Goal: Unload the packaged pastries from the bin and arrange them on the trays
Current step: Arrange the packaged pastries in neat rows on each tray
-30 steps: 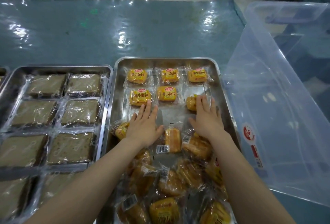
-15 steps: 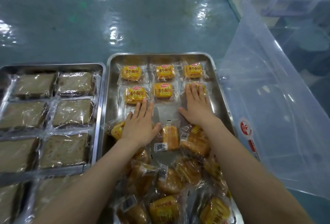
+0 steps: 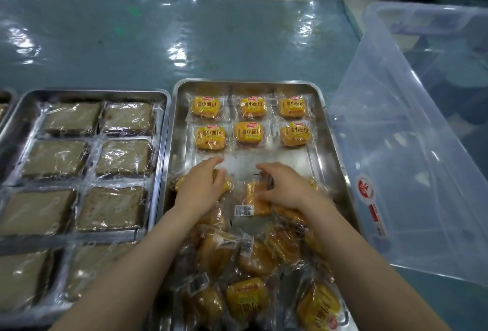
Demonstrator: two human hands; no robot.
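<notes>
Steel tray (image 3: 320,146) now shows two full rows at twelve o'clock, since both hands have drawn back from them to the six-o'clock heap, left hand (image 3: 202,185) and right hand (image 3: 284,185) each curling onto a wrapped bun (image 3: 253,197), so a third row likely follows.

Showing six neat yellow buns (image 3: 252,122) in two rows, eight brown cakes (image 3: 79,180), two full trays (image 3: 182,87), one bin (image 3: 412,146), two hands (image 3: 200,188)

Shiny metal tray (image 3: 320,119), glossy clear plastic pastry wrappers (image 3: 208,109), translucent smooth plastic bin (image 3: 412,146), glossy tabletop (image 3: 158,40)
</notes>
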